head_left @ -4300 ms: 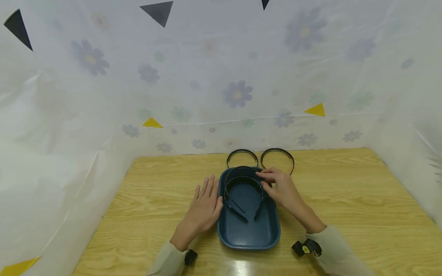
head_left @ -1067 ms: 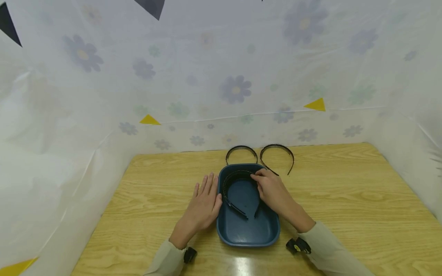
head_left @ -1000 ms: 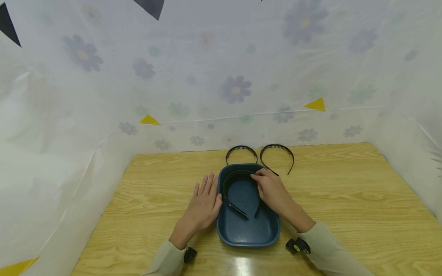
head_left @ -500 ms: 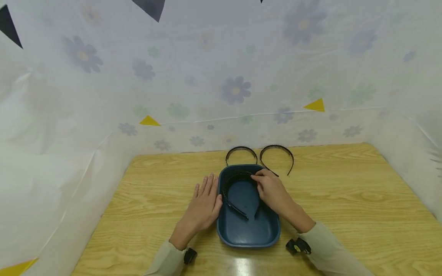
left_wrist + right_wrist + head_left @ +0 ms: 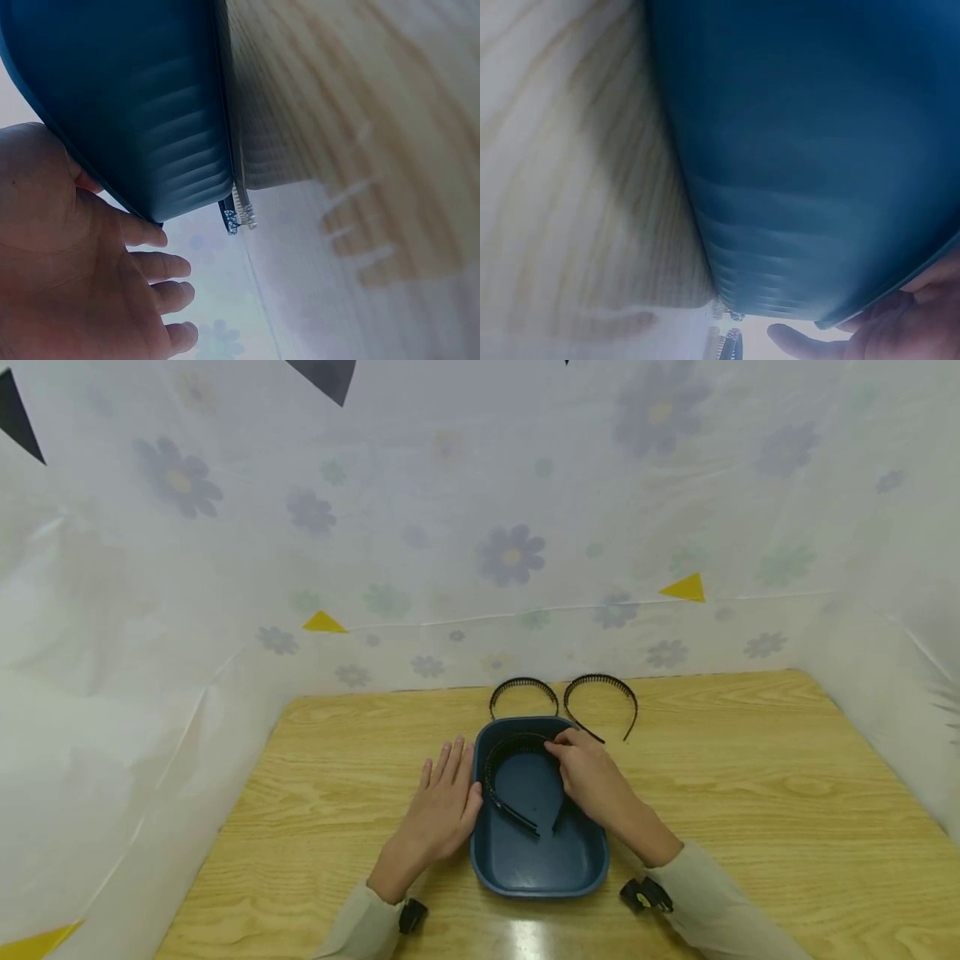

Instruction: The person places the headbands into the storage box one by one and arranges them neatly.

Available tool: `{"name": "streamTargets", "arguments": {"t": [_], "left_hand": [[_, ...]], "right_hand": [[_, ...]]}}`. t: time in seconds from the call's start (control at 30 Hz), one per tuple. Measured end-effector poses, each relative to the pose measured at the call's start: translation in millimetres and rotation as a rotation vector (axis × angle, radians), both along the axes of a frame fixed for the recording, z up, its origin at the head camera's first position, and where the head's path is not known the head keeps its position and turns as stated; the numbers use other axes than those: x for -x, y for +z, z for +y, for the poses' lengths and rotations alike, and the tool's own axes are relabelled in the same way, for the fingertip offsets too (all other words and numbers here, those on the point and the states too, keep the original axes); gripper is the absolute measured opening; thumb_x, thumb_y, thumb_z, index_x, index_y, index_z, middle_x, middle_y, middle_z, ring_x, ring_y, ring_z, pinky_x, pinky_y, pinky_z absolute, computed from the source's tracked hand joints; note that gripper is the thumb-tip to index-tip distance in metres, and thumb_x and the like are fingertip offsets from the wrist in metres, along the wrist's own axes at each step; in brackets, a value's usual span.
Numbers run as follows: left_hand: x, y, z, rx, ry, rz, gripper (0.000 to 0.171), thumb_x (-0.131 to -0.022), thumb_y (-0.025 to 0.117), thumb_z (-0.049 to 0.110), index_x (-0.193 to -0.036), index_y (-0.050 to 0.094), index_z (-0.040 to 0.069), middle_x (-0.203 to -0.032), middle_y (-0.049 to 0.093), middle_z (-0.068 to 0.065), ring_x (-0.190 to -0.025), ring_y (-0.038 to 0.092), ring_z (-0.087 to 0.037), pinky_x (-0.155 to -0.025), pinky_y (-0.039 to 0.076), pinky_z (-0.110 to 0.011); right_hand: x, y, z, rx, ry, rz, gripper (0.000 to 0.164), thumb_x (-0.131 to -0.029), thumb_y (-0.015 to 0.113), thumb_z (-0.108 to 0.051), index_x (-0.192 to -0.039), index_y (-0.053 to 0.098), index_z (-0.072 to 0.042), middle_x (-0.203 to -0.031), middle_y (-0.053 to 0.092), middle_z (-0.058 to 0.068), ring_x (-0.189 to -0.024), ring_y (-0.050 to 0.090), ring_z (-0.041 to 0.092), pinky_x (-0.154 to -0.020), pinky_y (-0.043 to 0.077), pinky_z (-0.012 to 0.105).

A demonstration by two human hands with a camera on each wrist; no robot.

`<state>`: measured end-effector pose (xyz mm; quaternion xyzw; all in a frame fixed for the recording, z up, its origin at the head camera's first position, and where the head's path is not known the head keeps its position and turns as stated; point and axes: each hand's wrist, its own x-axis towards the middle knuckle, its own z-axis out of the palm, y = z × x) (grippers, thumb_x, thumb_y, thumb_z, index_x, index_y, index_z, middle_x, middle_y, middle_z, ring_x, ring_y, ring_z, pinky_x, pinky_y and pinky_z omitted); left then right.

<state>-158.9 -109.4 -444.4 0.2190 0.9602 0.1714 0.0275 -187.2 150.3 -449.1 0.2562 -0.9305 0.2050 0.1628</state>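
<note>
Black toothed headbands (image 5: 491,768) lie nested, their open ends toward the near side, inside a dark blue tray (image 5: 540,885) on the table. Over the tray's right rim reaches my right hand (image 5: 596,781), pinching the headbands near their top right; its fingers cover part of that side. How many are stacked there I cannot tell. My left hand (image 5: 437,814) has straight fingers and touches the tray's left rim, with its thumb side against it. The left wrist view shows that hand (image 5: 82,255) by the tray's outer wall (image 5: 127,112).
Two more black headbands stand behind the tray, one at the left (image 5: 523,682) and one at the right (image 5: 600,678). The wooden table (image 5: 337,777) ends at a flowered white sheet (image 5: 450,568).
Compared with about four seconds ago, the headbands in the tray now sit closely together instead of apart. My right hand has moved slightly left onto them. Lately almost nothing moves; the left hand stays.
</note>
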Motion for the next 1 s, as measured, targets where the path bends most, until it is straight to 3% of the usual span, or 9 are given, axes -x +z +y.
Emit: {"name": "streamTargets", "arguments": {"t": [0.3, 0.67, 1.0], "left_hand": [[0.6, -1.9, -0.3, 0.002, 0.005, -0.011, 0.06, -0.112, 0.03, 0.031, -0.163, 0.019, 0.001, -0.17, 0.011, -0.02, -0.156, 0.01, -0.038, -0.123, 0.01, -0.059], [1.1, -0.5, 0.5, 0.0, 0.003, -0.006, 0.061, -0.112, 0.03, 0.032, -0.164, 0.019, 0.001, -0.17, 0.01, -0.018, -0.156, 0.01, -0.038, -0.123, 0.01, -0.059], [1.2, -0.8, 0.3, 0.007, 0.005, -0.007, 0.061, -0.112, 0.03, 0.031, -0.164, 0.018, 0.001, -0.17, 0.01, -0.019, -0.156, 0.01, -0.038, -0.123, 0.01, -0.059]], "right_hand": [[0.3, -2.9, -0.6, -0.009, 0.018, 0.026, 0.028, -0.089, 0.067, 0.013, -0.117, 0.073, 0.01, -0.109, 0.068, 0.021, -0.097, 0.065, 0.034, -0.075, 0.057, 0.04], [0.5, -1.1, -1.9, 0.058, -0.02, -0.02, 0.031, -0.089, 0.065, 0.014, -0.119, 0.072, 0.011, -0.112, 0.066, 0.022, -0.101, 0.064, 0.035, -0.075, 0.057, 0.04], [0.9, -2.4, -0.8, 0.017, 0.014, 0.009, 0.032, -0.088, 0.067, 0.014, -0.119, 0.072, 0.009, -0.111, 0.067, 0.021, -0.098, 0.064, 0.035, -0.075, 0.056, 0.042]]}}
